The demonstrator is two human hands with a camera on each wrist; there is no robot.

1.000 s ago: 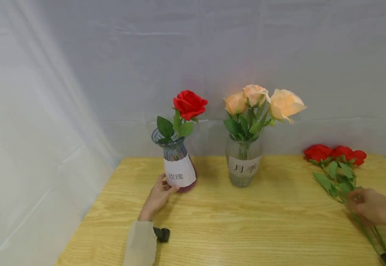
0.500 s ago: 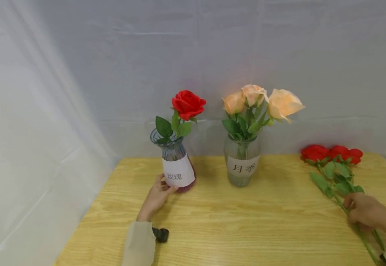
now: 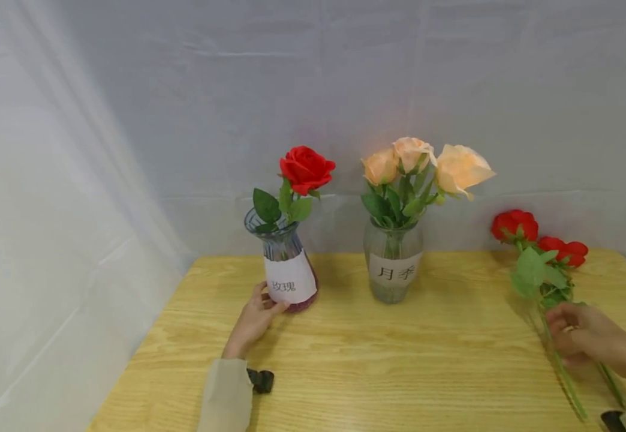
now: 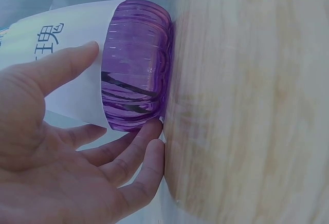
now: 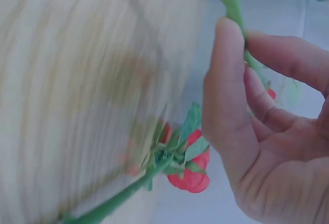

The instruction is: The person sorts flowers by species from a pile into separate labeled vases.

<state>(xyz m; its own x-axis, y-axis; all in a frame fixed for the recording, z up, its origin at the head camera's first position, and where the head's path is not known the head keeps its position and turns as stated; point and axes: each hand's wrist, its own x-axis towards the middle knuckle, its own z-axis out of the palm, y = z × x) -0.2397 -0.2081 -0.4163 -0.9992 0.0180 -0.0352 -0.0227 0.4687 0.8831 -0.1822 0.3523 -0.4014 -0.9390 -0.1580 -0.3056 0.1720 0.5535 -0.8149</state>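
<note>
With left hand (image 3: 256,321), clasps the purple-based vase (image 3: 291,276), one rose (image 3: 306,170) already in it, at ten o'clock on the table (image 3: 399,372); with right hand (image 3: 588,336), pinches the loose rose (image 3: 515,227) at three. Seemingly has that and the red blooms (image 3: 574,254) at two to place, and peach roses (image 3: 412,155) at twelve finished.

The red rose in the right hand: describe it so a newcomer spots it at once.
On the yellow wood-grain table, look right of the clear glass vase holding peach roses. There, the person's right hand pinches a red rose by its green stem. Its bloom sits left of, and higher in the head view than, the red blooms beside it.
</note>
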